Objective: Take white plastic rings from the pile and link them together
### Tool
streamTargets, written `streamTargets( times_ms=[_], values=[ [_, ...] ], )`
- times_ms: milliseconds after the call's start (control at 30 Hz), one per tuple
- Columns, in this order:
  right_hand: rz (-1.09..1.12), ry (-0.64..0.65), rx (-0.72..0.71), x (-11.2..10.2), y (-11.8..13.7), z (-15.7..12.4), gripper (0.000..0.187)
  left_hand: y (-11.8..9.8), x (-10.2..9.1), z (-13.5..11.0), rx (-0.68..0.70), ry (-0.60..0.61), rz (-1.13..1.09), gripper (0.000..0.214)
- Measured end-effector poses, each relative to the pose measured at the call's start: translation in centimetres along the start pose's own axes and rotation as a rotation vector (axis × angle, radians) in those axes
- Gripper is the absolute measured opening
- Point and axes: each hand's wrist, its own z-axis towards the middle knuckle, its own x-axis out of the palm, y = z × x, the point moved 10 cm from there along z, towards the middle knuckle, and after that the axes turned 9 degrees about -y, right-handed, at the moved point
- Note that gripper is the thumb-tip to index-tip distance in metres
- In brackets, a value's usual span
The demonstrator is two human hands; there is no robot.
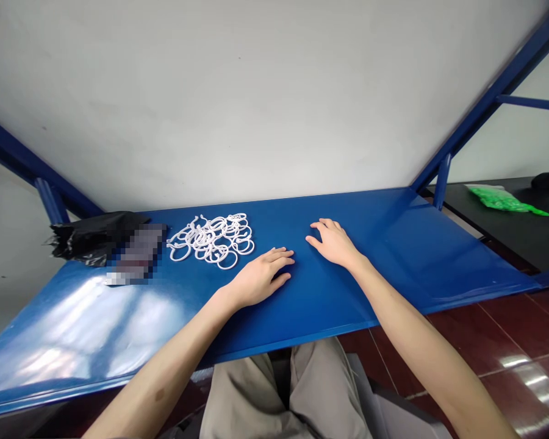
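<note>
My left hand (260,277) lies flat on the blue table (393,256), palm down, fingers stretched out and holding nothing. Just to its upper left is a pile of several white plastic rings (213,239), close to the fingertips but not touching them. My right hand (333,242) also rests flat on the table, fingers spread and empty, a short way right of the left hand.
A heap of black bags (89,241) sits at the table's left with a blurred patch (137,253) beside it. Blue frame struts (485,103) rise at both back corners. A dark side table at right holds a green bag (501,198). Red tiled floor lies below.
</note>
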Motion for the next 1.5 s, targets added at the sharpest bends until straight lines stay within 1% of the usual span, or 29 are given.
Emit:
streamTargets(
  times_ms=[333,600,700,800,867,933,1000,1067,1100,1200,1333,1400,1500],
  values=[
    [-0.005,-0.014,-0.010,0.1,-0.1,0.1,0.049,-0.1,-0.2,0.1,-0.003,-0.003,-0.015,0.037],
    [-0.007,0.008,0.002,-0.1,0.1,0.0,0.050,0.0,0.0,-0.1,0.002,0.011,-0.004,0.038],
    [0.002,0.009,0.008,-0.1,0.0,0.0,0.050,0.0,-0.6,0.0,0.015,-0.012,0.028,0.035],
    [0.015,0.008,0.002,-0.1,-0.1,0.0,0.051,1.1,-2.8,0.2,-0.041,-0.131,0.138,0.031],
    [0.018,0.015,-0.004,0.0,-0.2,0.0,0.052,2.7,-4.8,0.1,-0.133,-0.240,0.271,0.031],
    [0.019,0.021,-0.007,0.1,-0.2,0.0,0.053,4.8,-6.6,-0.4,-0.267,-0.323,0.436,0.033],
    [0.022,0.020,-0.010,0.2,-0.3,0.0,0.053,6.8,-7.9,-1.3,-0.412,-0.349,0.590,0.035],
    [0.028,0.017,-0.017,0.3,-0.3,0.1,0.053,8.2,-8.3,-1.9,-0.517,-0.319,0.684,0.037],
    [0.029,0.016,-0.020,0.3,-0.3,0.1,0.054,8.7,-8.2,-2.1,-0.545,-0.294,0.703,0.037],
    [0.029,0.016,-0.020,0.3,-0.4,0.1,0.054,9.4,-8.0,-2.3,-0.565,-0.256,0.699,0.034],
    [0.037,0.021,-0.028,0.3,-0.3,0.1,0.054,9.4,-8.4,-2.3,-0.544,-0.298,0.682,0.034],
    [0.038,0.023,-0.027,0.3,-0.3,0.0,0.053,9.2,-8.5,-2.2,-0.512,-0.327,0.664,0.031],
    [0.041,0.023,-0.022,0.3,-0.3,0.0,0.053,8.7,-8.2,-1.9,-0.418,-0.351,0.607,0.030]
  ],
)
